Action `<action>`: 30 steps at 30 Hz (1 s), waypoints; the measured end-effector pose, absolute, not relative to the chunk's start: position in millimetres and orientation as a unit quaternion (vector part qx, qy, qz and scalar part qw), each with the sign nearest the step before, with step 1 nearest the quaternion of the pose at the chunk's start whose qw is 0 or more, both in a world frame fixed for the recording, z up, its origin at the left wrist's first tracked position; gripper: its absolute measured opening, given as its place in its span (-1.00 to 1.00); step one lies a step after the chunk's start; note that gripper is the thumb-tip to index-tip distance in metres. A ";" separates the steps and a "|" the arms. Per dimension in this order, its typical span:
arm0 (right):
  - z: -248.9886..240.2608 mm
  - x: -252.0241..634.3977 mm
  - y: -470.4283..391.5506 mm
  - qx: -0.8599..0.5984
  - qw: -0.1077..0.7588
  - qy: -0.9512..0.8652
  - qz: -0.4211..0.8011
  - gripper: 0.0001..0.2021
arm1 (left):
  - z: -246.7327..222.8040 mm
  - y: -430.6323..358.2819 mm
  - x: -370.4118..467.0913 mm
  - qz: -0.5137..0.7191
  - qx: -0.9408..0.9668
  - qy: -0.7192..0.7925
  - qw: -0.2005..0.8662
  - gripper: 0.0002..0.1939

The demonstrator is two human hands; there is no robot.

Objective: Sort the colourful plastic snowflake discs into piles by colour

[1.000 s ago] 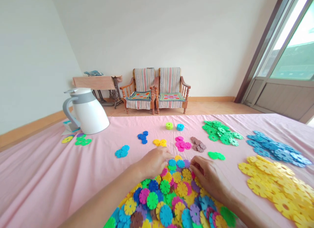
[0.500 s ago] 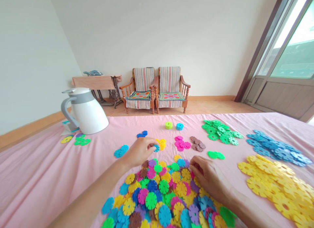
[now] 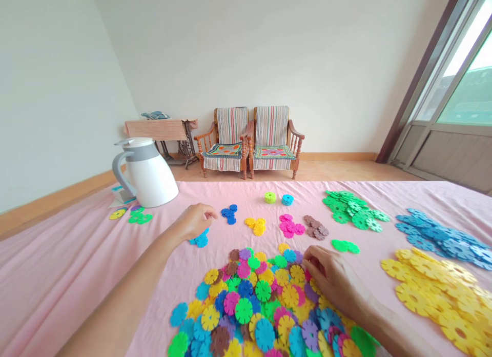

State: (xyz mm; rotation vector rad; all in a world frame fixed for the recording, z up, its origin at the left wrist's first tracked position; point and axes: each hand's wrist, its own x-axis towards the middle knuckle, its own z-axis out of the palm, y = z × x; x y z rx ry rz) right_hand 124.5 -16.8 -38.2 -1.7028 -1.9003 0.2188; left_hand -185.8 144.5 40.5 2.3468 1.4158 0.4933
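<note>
My left hand [image 3: 197, 220] is over the small light blue disc group [image 3: 200, 239], partly covering it. Its fingers are bent, and no disc shows between them. At the right edge of the large mixed pile [image 3: 244, 311], my right hand [image 3: 326, 275] rests with curled fingertips touching discs; whether it grips one is hidden. Small groups of dark blue [image 3: 229, 214], yellow [image 3: 256, 225], pink [image 3: 291, 226], brown [image 3: 315, 227] and green discs [image 3: 345, 246] lie beyond the pile on the pink cloth.
A white jug [image 3: 151, 175] stands at the left, beside yellow, purple and green discs [image 3: 140, 216]. Lime [image 3: 269, 197] and blue stacks [image 3: 287, 199] stand farther back. Larger green [image 3: 351, 209], blue [image 3: 442, 234] and yellow heaps [image 3: 438, 290] lie at the right.
My left hand has moved left from beside the yellow group to the light blue group. The blue disc at its fingertips no longer shows there. The view has shifted slightly; my right hand stays by the pile.
</note>
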 end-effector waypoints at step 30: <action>-26.5 131.5 -19.8 -0.660 0.321 -0.676 0.063 -0.84 | 36.1 94.5 -83.3 0.195 0.880 0.331 0.279 -0.91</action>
